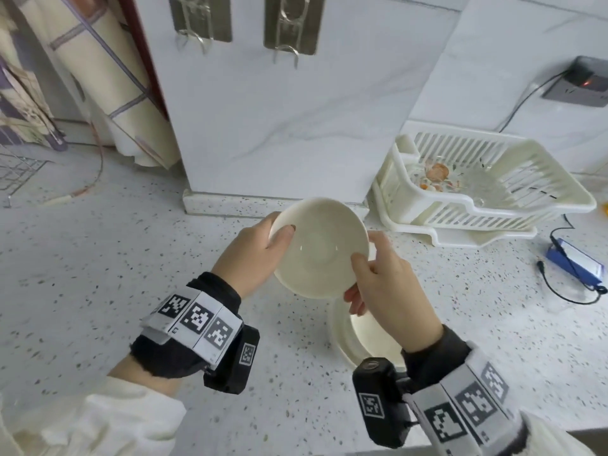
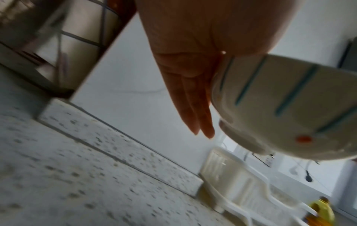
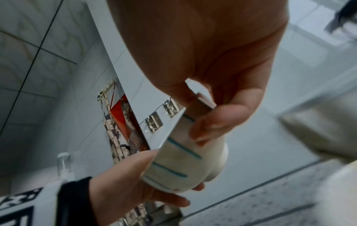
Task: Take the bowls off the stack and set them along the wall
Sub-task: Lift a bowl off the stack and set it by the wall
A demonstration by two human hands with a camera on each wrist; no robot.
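Note:
I hold a cream bowl [image 1: 319, 248] tilted above the speckled counter [image 1: 98, 258], just in front of the white wall pillar [image 1: 279, 126]. My left hand [image 1: 279, 245] grips its left rim, thumb inside and fingers underneath. On the near right rim my right hand [image 1: 357, 281] pinches the bowl. From the left wrist the bowl [image 2: 289, 104] shows teal stripes and an orange dot on its outside, with my fingers [image 2: 193, 99] alongside it. The right wrist view has the bowl [image 3: 179, 165] between both hands. Below my right wrist sits the remaining stack of bowls [image 1: 348, 337], partly hidden.
A white plastic dish rack [image 1: 493, 205] holding a glass plate with food scraps stands at the right, against the wall. A blue device with a black cable [image 1: 575, 261] lies further right. A wire rack [image 1: 19, 172] and a rolled mat [image 1: 108, 77] are at the far left.

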